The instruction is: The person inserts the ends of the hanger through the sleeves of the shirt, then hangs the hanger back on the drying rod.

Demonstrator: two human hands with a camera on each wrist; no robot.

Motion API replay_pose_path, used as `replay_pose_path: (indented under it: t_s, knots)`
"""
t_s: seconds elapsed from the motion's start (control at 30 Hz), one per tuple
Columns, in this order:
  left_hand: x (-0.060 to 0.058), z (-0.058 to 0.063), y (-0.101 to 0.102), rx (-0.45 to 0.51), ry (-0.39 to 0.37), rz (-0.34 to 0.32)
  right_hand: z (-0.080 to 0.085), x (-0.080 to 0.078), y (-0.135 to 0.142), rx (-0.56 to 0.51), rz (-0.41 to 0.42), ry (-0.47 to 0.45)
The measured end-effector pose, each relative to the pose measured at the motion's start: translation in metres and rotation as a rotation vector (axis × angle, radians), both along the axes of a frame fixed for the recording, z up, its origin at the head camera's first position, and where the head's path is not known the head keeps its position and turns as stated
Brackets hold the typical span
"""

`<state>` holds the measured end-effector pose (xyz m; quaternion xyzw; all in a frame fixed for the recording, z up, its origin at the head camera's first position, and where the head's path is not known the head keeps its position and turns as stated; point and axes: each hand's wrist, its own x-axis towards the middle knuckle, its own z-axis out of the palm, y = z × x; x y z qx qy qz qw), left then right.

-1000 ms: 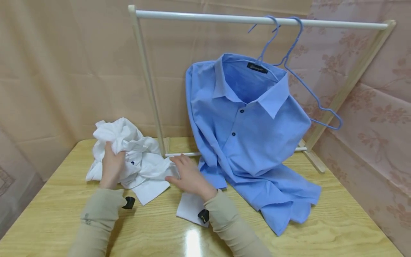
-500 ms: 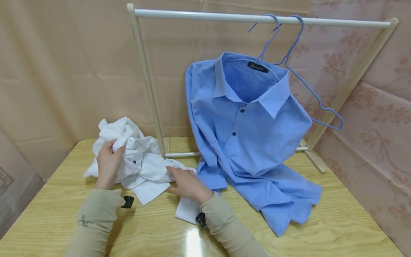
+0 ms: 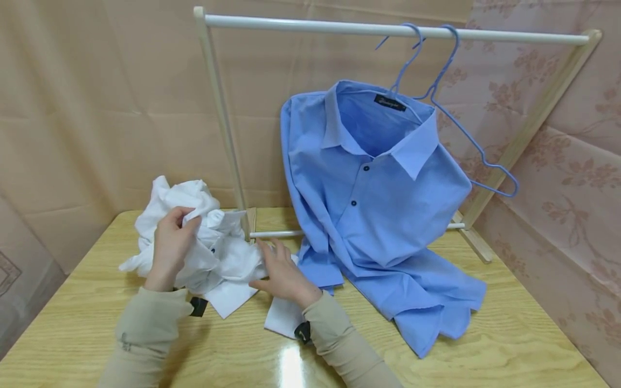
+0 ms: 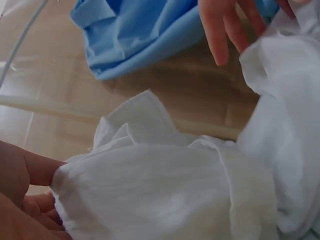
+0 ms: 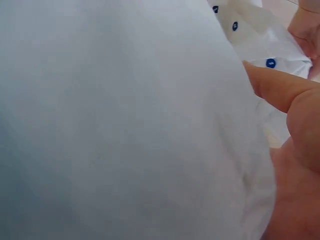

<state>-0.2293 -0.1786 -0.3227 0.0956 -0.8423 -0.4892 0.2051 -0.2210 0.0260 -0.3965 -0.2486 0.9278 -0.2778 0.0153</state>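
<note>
A crumpled white shirt (image 3: 233,258) with dark blue buttons lies bunched at the table's left. My left hand (image 3: 172,242) pinches a fold of it between thumb and fingers; the left wrist view shows the cloth edge caught there, and the left hand (image 5: 306,32) also appears at the right wrist view's corner. My right hand (image 3: 283,272) is at the shirt's right part, its fingers spread and fairly straight against the cloth. In the right wrist view its thumb (image 5: 280,85) lies along the cloth's edge, while the other fingers are hidden behind it. A white flap (image 3: 283,317) lies under the right wrist.
A light blue shirt (image 3: 383,215) hangs on a blue hanger from the rack's white rail (image 3: 310,25), its lower part draped on the table (image 3: 233,355). Beside it hangs a bare blue hanger (image 3: 477,151). The rack's left post (image 3: 223,118) stands behind the white shirt.
My left hand has lifted and shifted its fold of white shirt slightly to the right, bunching the cloth. My right hand dipped to the cloth, then rose slightly, staying at the shirt's right part.
</note>
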Motion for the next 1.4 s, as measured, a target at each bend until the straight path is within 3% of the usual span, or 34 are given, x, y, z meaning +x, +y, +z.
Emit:
replay_pose_path:
  t_s: [0.3, 0.43, 0.83, 1.03, 1.23, 1.4]
  knots:
    - [0.014, 0.011, 0.016, -0.048, 0.057, -0.069, 0.002, 0.000, 0.003, 0.077, -0.019, 0.006]
    - [0.020, 0.015, 0.021, -0.055, 0.084, -0.092, 0.001, 0.001, 0.004, 0.055, -0.023, 0.020]
    - [0.041, 0.027, 0.038, -0.166, 0.140, -0.221, 0.003, 0.001, 0.005, -0.277, 0.049, -0.051]
    - [0.051, 0.029, 0.049, -0.187, 0.164, -0.276, 0.003, 0.001, 0.002, -0.437, 0.035, -0.012]
    - [0.057, 0.031, 0.054, -0.192, 0.201, -0.308, 0.007, 0.000, 0.005, -0.669, 0.050, 0.093]
    - [0.059, 0.031, 0.057, -0.189, 0.228, -0.334, 0.012, 0.000, 0.011, -0.644, 0.170, 0.125]
